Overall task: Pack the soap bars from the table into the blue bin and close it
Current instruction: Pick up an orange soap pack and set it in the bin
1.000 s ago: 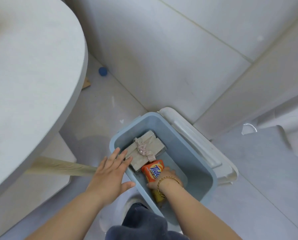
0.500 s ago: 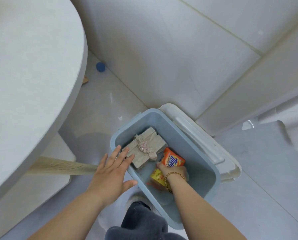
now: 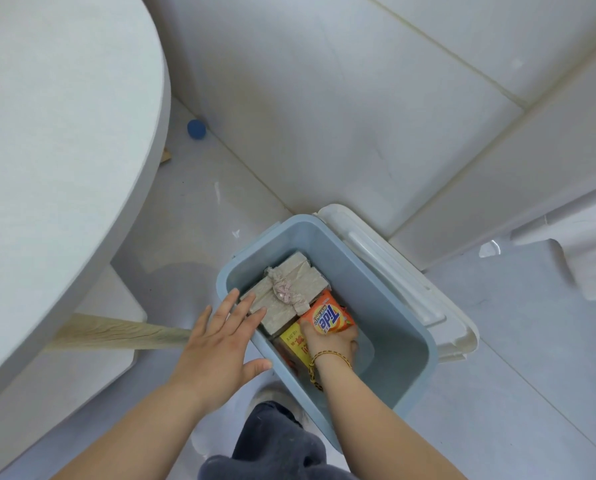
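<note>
I had my right hand (image 3: 331, 341) down inside the blue bin (image 3: 407, 327), fingers curled under the orange Tide soap bar (image 3: 327, 315) and my thumb against its near edge, gripping it with the printed face tilted up. The bar sat low in the bin, touching the paper-wrapped soap bundle (image 3: 289, 282), which lay against the bin's far-left wall and was tied with a pale pink ribbon (image 3: 284, 294). Just beneath my right hand a yellow soap pack (image 3: 294, 340) leaned against the near-left wall, partly hidden by my wrist and its gold bracelet (image 3: 329, 355). My left hand (image 3: 217, 348) lay flat over the bin's left rim, fingers straight and slightly spread, the fingertips (image 3: 255, 311) resting on the near corner of the wrapped bundle, the thumb sticking out to the side and holding nothing. The bin's white lid (image 3: 397, 271) hung open along the far-right side, next to the tiled wall. The bin stood on the floor beside the round white table (image 3: 54, 133), whose wooden leg (image 3: 123, 332) ran past my left hand. A small blue ball (image 3: 196, 129) lay on the floor by the wall.
</note>
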### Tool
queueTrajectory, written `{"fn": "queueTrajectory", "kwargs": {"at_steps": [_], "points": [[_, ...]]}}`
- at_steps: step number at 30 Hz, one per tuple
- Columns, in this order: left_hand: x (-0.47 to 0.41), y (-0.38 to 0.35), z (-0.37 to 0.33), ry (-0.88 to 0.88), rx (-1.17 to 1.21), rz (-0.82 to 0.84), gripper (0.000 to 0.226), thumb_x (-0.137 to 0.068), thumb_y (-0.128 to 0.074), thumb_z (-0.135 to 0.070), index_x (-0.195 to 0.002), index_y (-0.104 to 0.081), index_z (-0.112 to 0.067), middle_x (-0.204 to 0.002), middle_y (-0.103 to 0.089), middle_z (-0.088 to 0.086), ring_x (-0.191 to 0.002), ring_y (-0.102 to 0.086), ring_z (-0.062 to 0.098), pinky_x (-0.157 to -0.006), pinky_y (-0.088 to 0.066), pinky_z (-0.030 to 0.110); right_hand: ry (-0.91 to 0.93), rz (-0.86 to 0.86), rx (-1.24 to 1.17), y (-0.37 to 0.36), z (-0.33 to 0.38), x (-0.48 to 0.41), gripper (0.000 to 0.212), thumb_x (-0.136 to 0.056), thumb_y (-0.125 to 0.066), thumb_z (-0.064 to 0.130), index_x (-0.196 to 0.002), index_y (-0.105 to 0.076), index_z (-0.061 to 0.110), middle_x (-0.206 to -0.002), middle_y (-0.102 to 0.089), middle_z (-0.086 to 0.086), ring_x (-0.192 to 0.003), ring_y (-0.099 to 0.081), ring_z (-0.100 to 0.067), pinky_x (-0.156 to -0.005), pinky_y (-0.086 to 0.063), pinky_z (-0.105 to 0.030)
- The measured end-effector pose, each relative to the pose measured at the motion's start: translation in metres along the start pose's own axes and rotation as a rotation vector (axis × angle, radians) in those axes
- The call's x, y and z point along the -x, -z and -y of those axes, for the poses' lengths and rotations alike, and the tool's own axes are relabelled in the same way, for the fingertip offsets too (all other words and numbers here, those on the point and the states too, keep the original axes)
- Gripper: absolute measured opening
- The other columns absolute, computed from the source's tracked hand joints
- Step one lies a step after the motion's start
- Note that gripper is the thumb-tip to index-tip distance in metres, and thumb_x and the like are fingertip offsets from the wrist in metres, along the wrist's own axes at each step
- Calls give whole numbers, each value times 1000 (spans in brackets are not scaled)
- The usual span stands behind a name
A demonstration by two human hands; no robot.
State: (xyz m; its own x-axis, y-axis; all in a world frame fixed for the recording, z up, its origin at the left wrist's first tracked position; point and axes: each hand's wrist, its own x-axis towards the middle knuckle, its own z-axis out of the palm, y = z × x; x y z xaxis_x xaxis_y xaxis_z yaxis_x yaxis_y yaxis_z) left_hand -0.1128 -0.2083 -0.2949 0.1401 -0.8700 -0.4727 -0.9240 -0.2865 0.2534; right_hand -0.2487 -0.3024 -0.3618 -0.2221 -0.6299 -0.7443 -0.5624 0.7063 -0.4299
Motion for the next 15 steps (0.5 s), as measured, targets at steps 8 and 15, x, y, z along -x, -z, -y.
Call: {"fn": "queueTrajectory", "kwargs": {"at_steps": [8,15], "points": [[-1,-1,1,-6,-9,-9,73,-84,-29,-60,-142,3,-28,-153,17,-4,-118,40,13,-112,14,37,296,43,121,2,3,3,62,-86,-54,31,-139,-25,17,-138,-27,-12,-109,-52,-28,-86,-44,-28],[-1,-1,4,-7,-38,9,73,-84,-28,-60,-142,4,-29,-153,18,-4,-119,39,14,-112,14,38,302,104,219,5,0,3,62,-86,-53,35,-139,-25,17,-135,-32,-13,-112,-51,-28,-94,-44,-34]]}}
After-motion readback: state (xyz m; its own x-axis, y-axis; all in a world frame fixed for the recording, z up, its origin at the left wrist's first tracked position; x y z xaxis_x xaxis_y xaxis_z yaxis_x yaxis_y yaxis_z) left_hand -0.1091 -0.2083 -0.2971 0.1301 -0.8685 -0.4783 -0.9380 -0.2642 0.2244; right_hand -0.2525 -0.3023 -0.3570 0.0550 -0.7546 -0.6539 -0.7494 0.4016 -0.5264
